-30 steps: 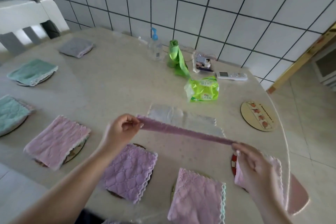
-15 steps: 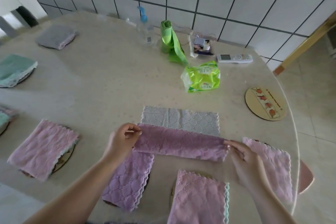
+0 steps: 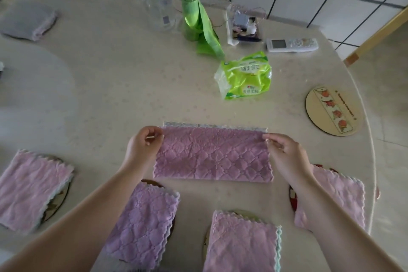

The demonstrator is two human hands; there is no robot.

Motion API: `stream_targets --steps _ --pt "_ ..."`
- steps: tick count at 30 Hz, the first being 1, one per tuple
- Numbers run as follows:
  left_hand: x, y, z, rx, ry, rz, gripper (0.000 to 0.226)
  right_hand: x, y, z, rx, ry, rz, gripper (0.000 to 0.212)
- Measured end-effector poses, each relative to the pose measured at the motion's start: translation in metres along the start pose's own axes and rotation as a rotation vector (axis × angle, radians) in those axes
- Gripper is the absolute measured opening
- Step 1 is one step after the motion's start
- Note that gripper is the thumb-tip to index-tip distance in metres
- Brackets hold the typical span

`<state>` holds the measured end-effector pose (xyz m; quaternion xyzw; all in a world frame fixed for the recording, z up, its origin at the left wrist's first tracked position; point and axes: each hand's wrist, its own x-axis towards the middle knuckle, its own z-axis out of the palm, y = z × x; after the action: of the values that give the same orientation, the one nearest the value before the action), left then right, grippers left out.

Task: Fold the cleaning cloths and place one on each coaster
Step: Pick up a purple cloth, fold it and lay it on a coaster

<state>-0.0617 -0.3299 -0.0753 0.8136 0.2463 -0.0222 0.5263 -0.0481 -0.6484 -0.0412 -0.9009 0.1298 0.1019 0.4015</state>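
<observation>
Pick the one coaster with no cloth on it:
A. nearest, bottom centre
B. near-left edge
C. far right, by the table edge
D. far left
C: the round coaster at the far right lies bare, its printed strip fully visible; the others visible carry folded cloths.

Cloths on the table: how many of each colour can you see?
Purple: 2, the held cloth, the folded purple cloth.
Pink: 3, left pink cloth, front pink cloth, right pink cloth.
Grey: 2, far grey cloth, grey cloth under the held one.
Total: 7.
</observation>
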Motion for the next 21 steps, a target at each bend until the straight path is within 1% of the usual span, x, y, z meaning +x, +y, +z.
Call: stream_targets --steps 4,6,10,15,19,21 --pt "0.007 -0.002 0.006 0.046 0.016 -0.008 0.012 0.011 0.003 0.007 0.011 0.004 0.016 0.022" --pt "0.011 -0.002 0.008 0.061 0.019 -0.022 0.013 0.014 0.002 0.009 0.008 0.008 0.015 0.022" --pt "0.015 0.000 0.012 0.101 0.031 -0.039 0.021 0.020 0.001 0.013 -0.002 0.006 0.049 0.024" --pt "0.014 0.002 0.014 0.111 0.005 -0.042 0.028 0.021 -0.001 0.016 -0.003 0.026 0.064 0.025" --pt "0.012 0.003 0.013 0.138 -0.008 -0.005 0.031 0.021 -0.001 0.016 -0.020 0.019 0.064 0.028" --pt "0.012 0.003 0.013 0.192 -0.013 0.016 0.033 0.020 -0.003 0.015 -0.016 0.017 0.064 0.028"
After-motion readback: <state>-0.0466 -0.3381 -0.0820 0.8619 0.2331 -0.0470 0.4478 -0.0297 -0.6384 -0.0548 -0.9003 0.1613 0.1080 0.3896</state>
